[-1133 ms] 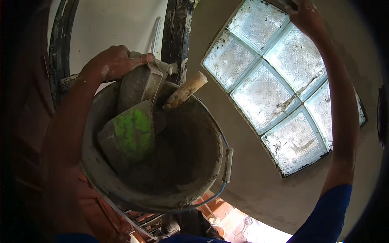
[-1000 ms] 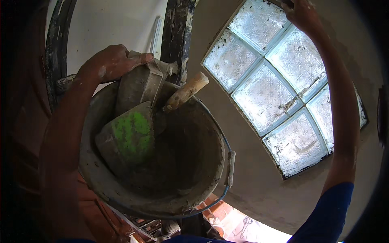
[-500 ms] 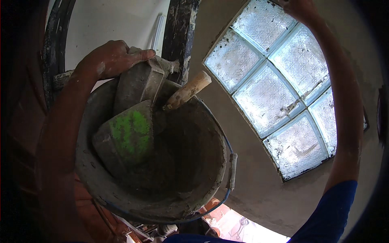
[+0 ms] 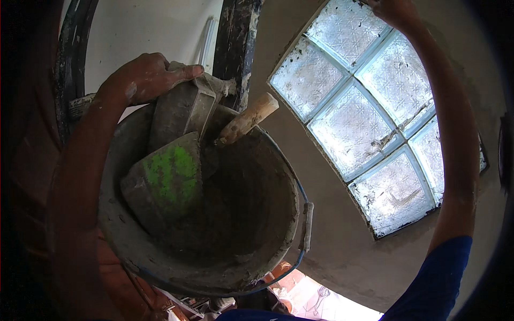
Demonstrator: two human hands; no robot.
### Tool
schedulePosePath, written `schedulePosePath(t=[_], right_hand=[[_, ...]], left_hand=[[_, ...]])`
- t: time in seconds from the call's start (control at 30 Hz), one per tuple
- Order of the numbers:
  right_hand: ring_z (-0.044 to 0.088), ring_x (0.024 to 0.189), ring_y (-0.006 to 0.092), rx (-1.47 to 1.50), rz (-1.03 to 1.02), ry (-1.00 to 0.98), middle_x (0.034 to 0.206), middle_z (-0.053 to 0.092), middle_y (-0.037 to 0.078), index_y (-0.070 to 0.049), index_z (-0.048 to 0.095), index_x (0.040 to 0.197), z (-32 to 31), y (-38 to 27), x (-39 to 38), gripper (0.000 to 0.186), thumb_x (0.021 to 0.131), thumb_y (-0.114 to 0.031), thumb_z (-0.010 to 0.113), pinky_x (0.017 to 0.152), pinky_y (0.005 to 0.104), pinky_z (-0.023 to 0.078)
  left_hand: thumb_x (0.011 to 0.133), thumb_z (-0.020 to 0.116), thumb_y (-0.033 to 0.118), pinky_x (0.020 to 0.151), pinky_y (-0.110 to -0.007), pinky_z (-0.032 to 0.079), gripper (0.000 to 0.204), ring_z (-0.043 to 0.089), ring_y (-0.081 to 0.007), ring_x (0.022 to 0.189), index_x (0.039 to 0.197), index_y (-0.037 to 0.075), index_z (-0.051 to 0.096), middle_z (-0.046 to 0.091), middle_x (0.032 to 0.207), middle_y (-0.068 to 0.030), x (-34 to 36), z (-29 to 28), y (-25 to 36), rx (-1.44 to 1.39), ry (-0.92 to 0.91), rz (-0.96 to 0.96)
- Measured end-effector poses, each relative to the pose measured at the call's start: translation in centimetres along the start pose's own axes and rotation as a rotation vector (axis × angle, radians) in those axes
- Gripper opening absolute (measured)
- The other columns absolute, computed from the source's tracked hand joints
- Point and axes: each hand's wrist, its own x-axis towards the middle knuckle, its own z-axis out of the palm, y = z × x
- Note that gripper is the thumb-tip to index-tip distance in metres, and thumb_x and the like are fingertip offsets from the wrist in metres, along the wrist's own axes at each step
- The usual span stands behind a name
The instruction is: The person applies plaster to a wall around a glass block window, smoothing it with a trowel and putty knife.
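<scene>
At upper left, my left hand (image 4: 142, 79) is closed at the top of a grey, mortar-caked scoop-like tool (image 4: 174, 115), thumb laid across it. Its exact kind is unclear. The tool leans inside a round, mortar-coated bucket (image 4: 246, 214). Beneath it sits a flat piece with a worn bright-green patch (image 4: 171, 174). A wooden handle (image 4: 249, 120) sticks out over the far rim; whatever it belongs to is hidden. My right hand (image 4: 393, 9) reaches up to the top edge of a glass-block window (image 4: 350, 128), its fingers partly cut off by the frame.
Grey plastered wall (image 4: 321, 214) surrounds the window. A dark, paint-spattered post (image 4: 235, 43) stands beyond the bucket, beside a pale panel (image 4: 150, 37). The wire bail (image 4: 308, 227) with its grip hangs on the bucket's right side. Far below, pinkish floor (image 4: 316, 294) and clutter show.
Almost nothing differs. The bucket and the tools in it appear shifted very slightly left, and my right forearm a touch to the right; both hands keep their places.
</scene>
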Motion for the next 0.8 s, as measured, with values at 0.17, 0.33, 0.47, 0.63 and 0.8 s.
schedulePosePath(t=[0.17,0.33,0.47,0.63,0.8], right_hand=[[0.056,0.114,0.0365,-0.154,-0.211,-0.082,0.119,0.059,0.02,-0.015,0.063,0.126,-0.1,0.0,0.2,0.039,0.087,-0.02,0.063,0.097,0.045,0.047],[0.057,0.112,0.037,-0.192,-0.117,-0.088,0.12,0.059,0.02,-0.014,0.062,0.125,0.7,0.1,0.7,0.041,0.084,-0.016,0.062,0.096,0.0461,0.048],[0.057,0.111,0.0388,-0.22,-0.18,-0.036,0.119,0.06,0.021,-0.008,0.062,0.121,0.7,0.0,0.3,0.039,0.083,-0.016,0.065,0.095,0.0473,0.049],[0.059,0.11,0.0413,-0.045,0.07,-0.06,0.118,0.061,0.024,-0.001,0.061,0.116,-0.8,-1.9,-0.4,0.034,0.089,-0.022,0.062,0.094,0.0483,0.049],[0.061,0.105,0.0416,-0.032,-0.047,0.064,0.112,0.062,0.026,0.003,0.061,0.11,-1.1,-2.0,-1.3,0.035,0.091,-0.026,0.062,0.09,0.0481,0.05]], left_hand=[[0.077,0.057,0.082,0.066,-0.044,0.051,0.091,0.06,-0.0242,0.064,0.073,-0.009,0.06,0.058,0.065,-0.0182,0.1,0.1,-0.2,0.011,-0.026,-0.007],[0.077,0.057,0.082,0.068,-0.044,0.052,0.093,0.062,-0.0256,0.065,0.074,-0.01,0.061,0.06,0.067,-0.0201,0.0,-0.1,-0.2,-0.022,-0.041,0.006],[0.075,0.055,0.085,0.064,-0.046,0.052,0.091,0.063,-0.0253,0.059,0.063,-0.005,0.063,0.059,0.06,-0.0165,0.3,0.6,-0.6,0.001,0.042,0.029],[0.074,0.055,0.085,0.066,-0.046,0.052,0.095,0.064,-0.0265,0.061,0.069,-0.009,0.065,0.061,0.063,-0.0189,0.0,0.1,-0.4,-0.021,0.032,0.027],[0.075,0.056,0.085,0.067,-0.044,0.051,0.093,0.062,-0.0248,0.066,0.077,-0.008,0.062,0.058,0.066,-0.0169,0.3,0.1,-0.4,-0.006,-0.018,0.01]])
